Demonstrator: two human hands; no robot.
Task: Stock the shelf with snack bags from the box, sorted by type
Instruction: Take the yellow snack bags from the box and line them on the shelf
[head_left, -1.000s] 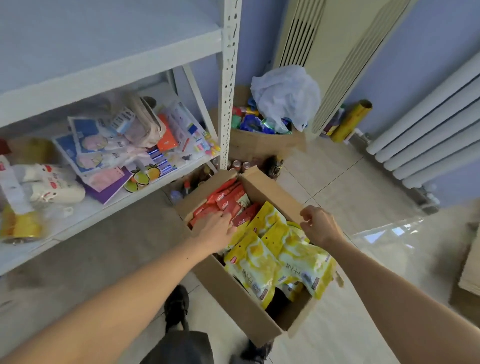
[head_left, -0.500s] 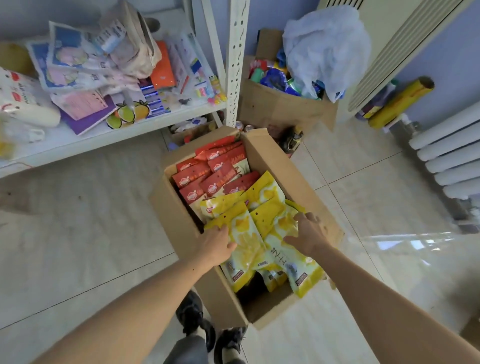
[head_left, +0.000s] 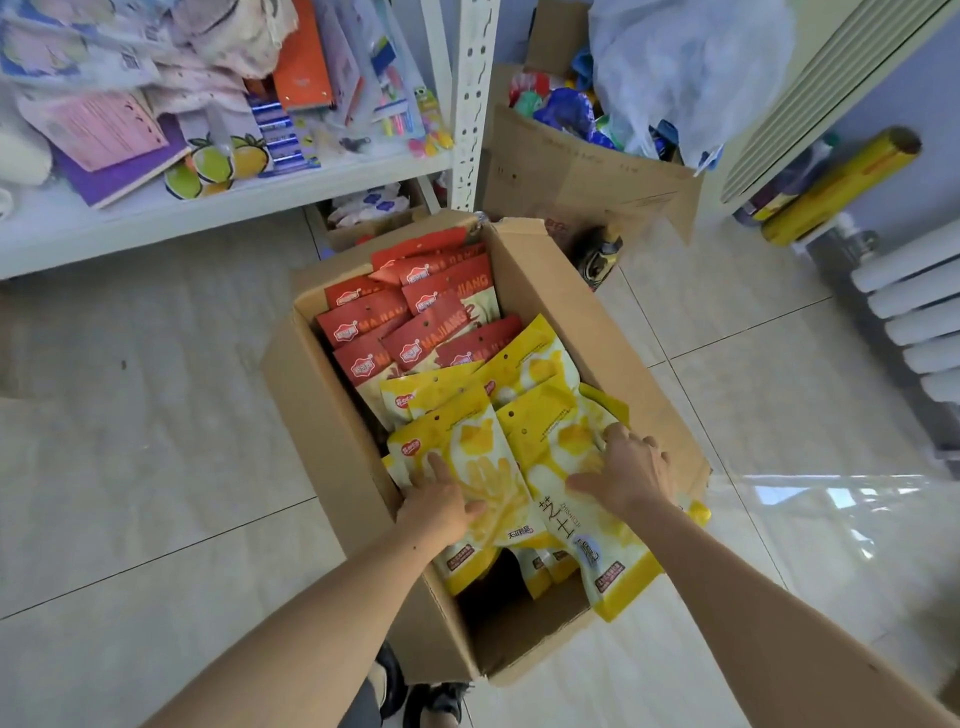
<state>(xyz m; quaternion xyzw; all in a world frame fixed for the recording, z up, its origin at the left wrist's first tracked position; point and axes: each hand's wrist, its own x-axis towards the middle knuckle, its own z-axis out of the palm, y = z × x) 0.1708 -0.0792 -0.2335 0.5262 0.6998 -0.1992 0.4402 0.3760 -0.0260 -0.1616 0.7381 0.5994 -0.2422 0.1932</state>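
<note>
The box (head_left: 566, 332) stands open on the floor (head_left: 156, 415), its long axis running from 11 o'clock to 5 o'clock, its far end just beside the shelf (head_left: 218, 208) post. Red bags (head_left: 415, 322) fill the 11 o'clock half, overlapped, top edges toward the shelf. Yellow bags (head_left: 540, 395) fill the 5 o'clock half; their long axes follow the box, hang-hole ends toward 11 o'clock, bottom ends toward the person.

Left hand (head_left: 441, 506): fingers extended and lying flat on the nearest left yellow bag; no curl round it is visible. Right hand (head_left: 623, 470): fingers spread, pressing the nearest right yellow bag, thumb along its face; fingertips at the bag's right edge, and whether they hook under it cannot be told.

A second box (head_left: 587, 171) of mixed items stands at 1 o'clock.
</note>
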